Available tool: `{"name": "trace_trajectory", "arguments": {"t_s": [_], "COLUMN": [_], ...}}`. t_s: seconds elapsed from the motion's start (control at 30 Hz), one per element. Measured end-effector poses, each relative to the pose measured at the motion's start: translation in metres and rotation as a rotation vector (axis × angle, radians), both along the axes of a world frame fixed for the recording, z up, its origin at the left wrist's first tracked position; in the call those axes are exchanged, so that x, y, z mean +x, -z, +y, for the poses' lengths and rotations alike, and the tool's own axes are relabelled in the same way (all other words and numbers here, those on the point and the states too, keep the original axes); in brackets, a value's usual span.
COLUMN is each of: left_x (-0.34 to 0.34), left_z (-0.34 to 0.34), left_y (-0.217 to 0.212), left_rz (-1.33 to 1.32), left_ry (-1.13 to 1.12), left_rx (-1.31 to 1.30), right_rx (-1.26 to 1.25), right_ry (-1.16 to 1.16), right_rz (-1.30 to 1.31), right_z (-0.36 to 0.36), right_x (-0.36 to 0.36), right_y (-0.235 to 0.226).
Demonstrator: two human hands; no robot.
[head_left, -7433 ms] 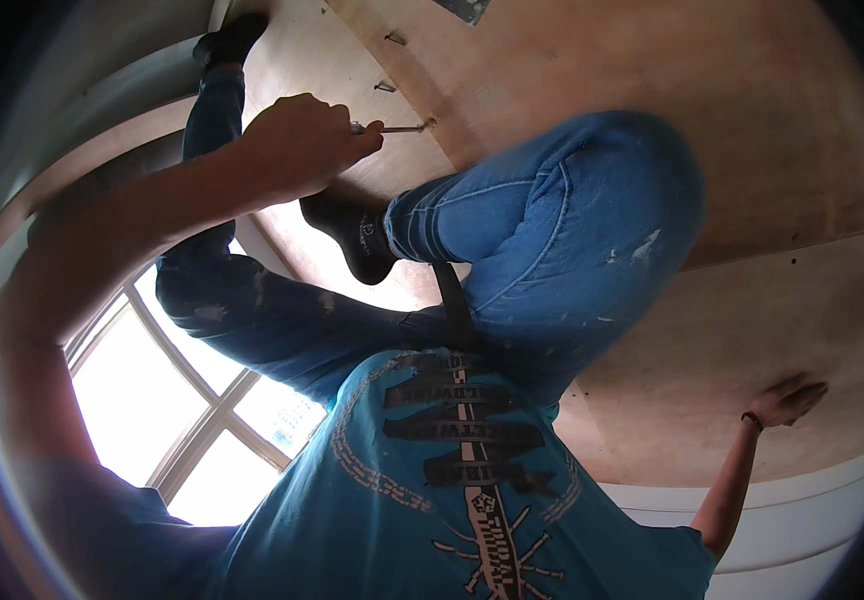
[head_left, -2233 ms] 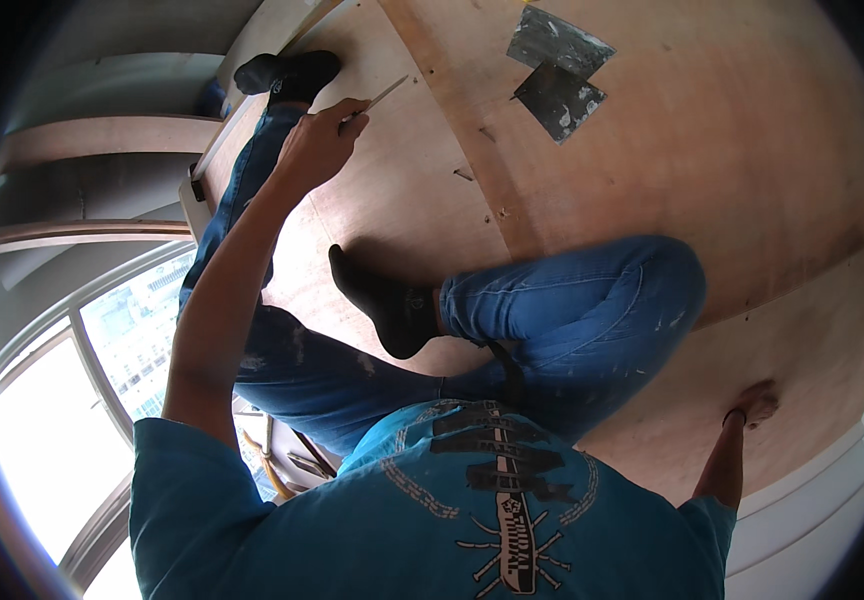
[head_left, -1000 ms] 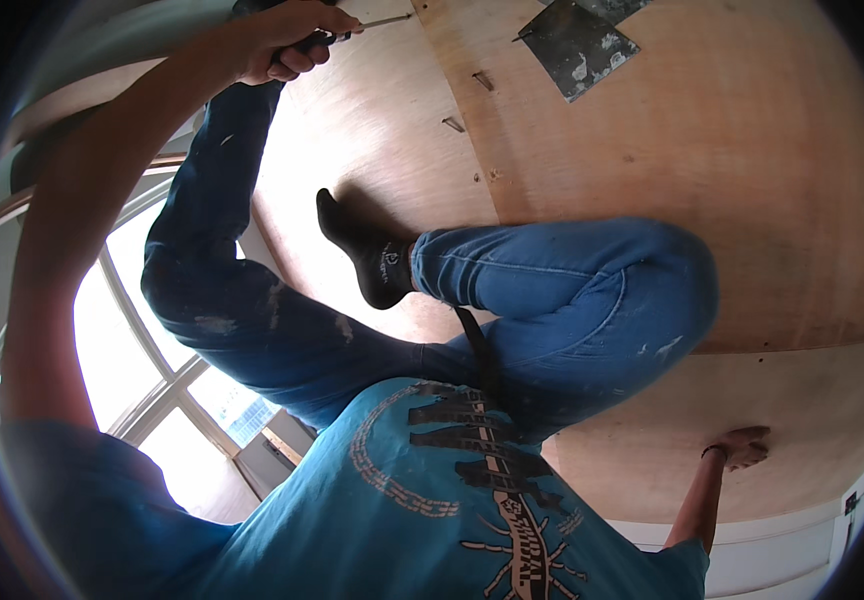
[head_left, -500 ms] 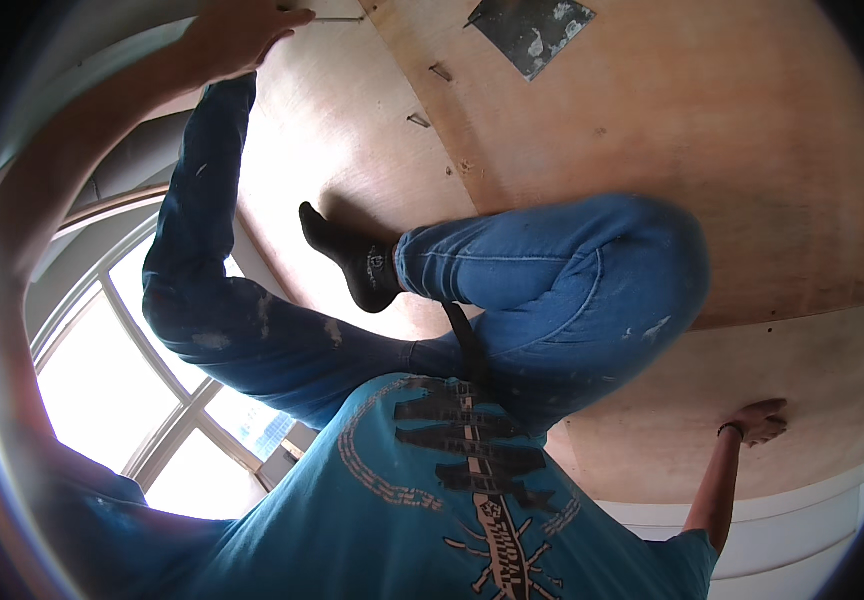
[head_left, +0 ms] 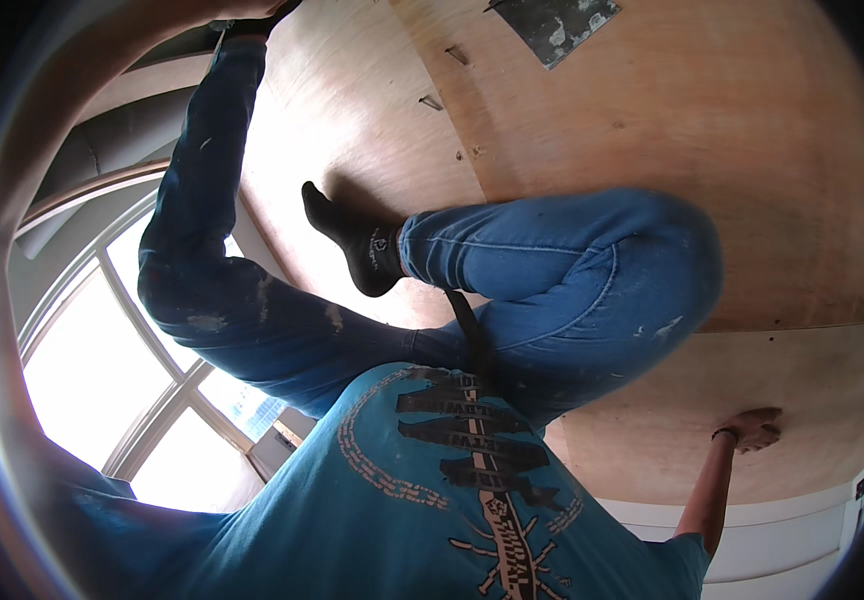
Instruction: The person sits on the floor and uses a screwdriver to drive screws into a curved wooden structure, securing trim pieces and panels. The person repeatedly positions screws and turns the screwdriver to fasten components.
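- The person sits on a plywood floor [head_left: 772, 120], one leg folded with its socked foot [head_left: 352, 240] on the boards and the other leg stretched toward the top of the picture.
- The left hand [head_left: 248, 8] is stretched far out along that leg and is cut off by the upper rim of the view. I cannot tell whether it is open, closed or holding anything.
- The right hand [head_left: 752, 430] is planted on the floor well behind the body, fingers loosely open and gripping nothing. It seems to prop up the lean, and it has a dark wristband [head_left: 723, 433].
- The work looks to lie on the floor by the left hand, along the seam between two sheets. A few small dark bits [head_left: 432, 101] lie near that seam; they may be screws or nails, but they are too small to be sure.
- A grey, smeared flat plate [head_left: 555, 22] lies further along, apart from both hands.
- Judged from the posture, this is a long reach to a far spot on the floor, not close work near the body.
- A next move there would call for steady weight on the right hand and a clear view of the left, which the camera now lacks.
- A bright arched window [head_left: 102, 380] fills the lower left.
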State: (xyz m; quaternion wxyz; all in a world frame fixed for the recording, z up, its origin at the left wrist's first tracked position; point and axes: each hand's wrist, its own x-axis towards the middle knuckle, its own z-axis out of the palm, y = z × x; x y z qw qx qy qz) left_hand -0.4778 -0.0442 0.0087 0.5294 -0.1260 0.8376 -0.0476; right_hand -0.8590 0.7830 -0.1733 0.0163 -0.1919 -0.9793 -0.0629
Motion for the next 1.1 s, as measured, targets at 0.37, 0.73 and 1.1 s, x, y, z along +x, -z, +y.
{"name": "trace_trajectory", "arguments": {"t_s": [0.37, 0.73, 1.1], "left_x": [0.039, 0.01, 0.022], "left_z": [0.042, 0.002, 0.044], "left_y": [-0.009, -0.031, -0.006], "left_rz": [0.248, 0.213, 0.394], "left_ry": [-1.702, -0.687, 0.017], "left_rx": [0.13, 0.011, -0.151], "right_rx": [-0.009, -0.039, -0.09], "right_ry": [0.027, -0.019, 0.083], "right_rz": [-0.059, 0.0, -0.081], "right_z": [0.004, 0.008, 0.003], "right_x": [-0.002, -0.003, -0.006], "right_y": [0.0, 0.004, -0.005]}}
